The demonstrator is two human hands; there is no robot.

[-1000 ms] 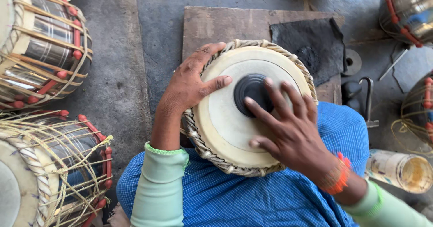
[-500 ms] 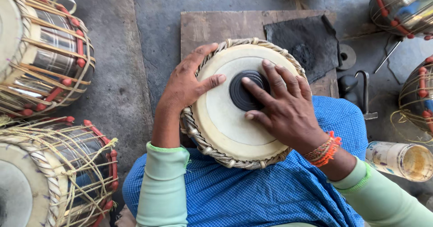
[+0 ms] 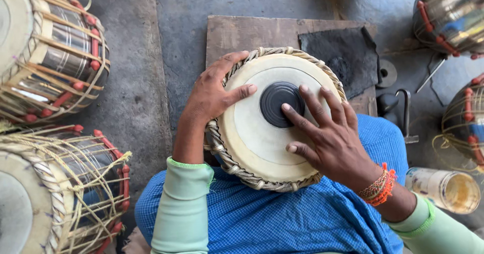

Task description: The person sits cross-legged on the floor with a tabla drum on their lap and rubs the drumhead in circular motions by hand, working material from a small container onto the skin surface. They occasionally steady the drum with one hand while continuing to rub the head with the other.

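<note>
A drum-making workshop is being shown: laced drums (image 3: 48, 52) and metal tools (image 3: 403, 115) are being kept on the concrete floor (image 3: 136, 82).

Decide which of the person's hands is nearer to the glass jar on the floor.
Right. The right hand rests on the drum, on the side facing the glass jar. The left hand grips the drum's far edge, away from the jar.
</note>
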